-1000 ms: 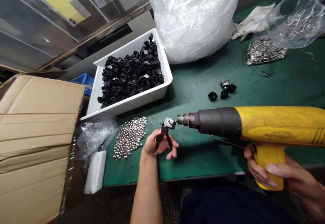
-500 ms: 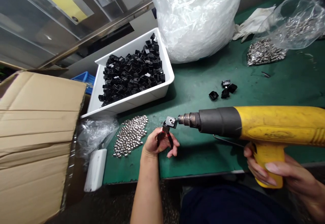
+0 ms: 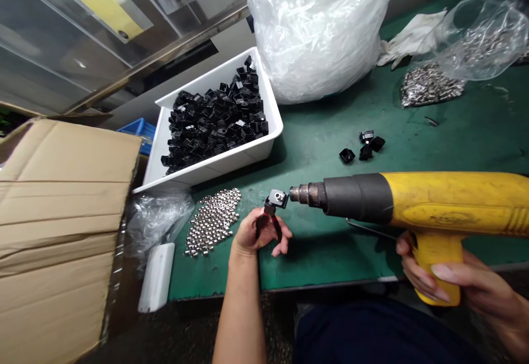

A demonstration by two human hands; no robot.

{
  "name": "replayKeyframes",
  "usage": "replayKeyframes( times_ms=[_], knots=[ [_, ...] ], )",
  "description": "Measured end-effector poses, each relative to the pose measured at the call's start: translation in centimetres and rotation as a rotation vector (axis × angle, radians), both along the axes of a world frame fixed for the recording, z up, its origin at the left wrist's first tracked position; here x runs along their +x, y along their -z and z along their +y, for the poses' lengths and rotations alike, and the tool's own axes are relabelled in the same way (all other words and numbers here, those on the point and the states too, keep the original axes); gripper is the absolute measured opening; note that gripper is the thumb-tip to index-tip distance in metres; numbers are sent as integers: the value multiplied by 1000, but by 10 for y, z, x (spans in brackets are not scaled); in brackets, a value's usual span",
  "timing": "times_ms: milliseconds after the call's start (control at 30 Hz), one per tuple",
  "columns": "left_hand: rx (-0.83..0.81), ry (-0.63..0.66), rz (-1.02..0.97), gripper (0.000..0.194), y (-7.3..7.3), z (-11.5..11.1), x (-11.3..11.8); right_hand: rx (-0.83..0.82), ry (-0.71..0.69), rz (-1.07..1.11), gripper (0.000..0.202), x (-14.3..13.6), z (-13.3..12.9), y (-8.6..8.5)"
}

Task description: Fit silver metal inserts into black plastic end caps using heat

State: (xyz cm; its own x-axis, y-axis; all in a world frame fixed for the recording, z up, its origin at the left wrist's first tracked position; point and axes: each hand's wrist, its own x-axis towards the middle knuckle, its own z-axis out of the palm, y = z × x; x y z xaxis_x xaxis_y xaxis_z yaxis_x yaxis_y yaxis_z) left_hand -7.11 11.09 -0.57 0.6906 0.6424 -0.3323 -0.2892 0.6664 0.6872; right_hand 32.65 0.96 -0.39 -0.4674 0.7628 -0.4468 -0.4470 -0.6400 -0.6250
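Observation:
My left hand (image 3: pixel 258 233) is closed round the handles of small pliers (image 3: pixel 270 218) with dark and red grips. The pliers' jaws hold a black plastic part (image 3: pixel 276 196), and a small silver metal insert (image 3: pixel 279 195) shows on its face. My right hand (image 3: pixel 458 276) grips a yellow heat gun (image 3: pixel 438 204) by its handle. The gun lies level, its stepped metal nozzle (image 3: pixel 306 194) pointing left, close beside the black part. To the left of the pliers, many small silver metal fittings (image 3: pixel 212 223) are spread in a patch on the green table.
A white bin (image 3: pixel 219 160) full of black plastic parts stands behind. Several loose black parts (image 3: pixel 366 146) lie beyond the gun. A large plastic bag (image 3: pixel 326 33), a bag of metal pieces (image 3: pixel 432 86), a white glove (image 3: pixel 413 33) and a cardboard box (image 3: pixel 61 215) surround the green table (image 3: pixel 322 267).
Both hands, the pliers and the heat gun hold nearly the same positions. The view has shifted very slightly.

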Motion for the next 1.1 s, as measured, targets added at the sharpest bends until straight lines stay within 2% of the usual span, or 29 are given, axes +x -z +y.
replayKeyframes(
  times_ms=[300, 600, 1100],
  knots=[
    [-6, -23, 30, 68, 0, -1, 1, -4, 43, -41, 40, -5, 0, -11],
    [-6, -8, 22, 69, -1, 0, 0, 33, -39, 33, 43, 3, 0, 4],
    [-3, 0, 26, 70, 0, 0, 0, 70, -90, 30, 44, 5, 1, 7]
  ],
)
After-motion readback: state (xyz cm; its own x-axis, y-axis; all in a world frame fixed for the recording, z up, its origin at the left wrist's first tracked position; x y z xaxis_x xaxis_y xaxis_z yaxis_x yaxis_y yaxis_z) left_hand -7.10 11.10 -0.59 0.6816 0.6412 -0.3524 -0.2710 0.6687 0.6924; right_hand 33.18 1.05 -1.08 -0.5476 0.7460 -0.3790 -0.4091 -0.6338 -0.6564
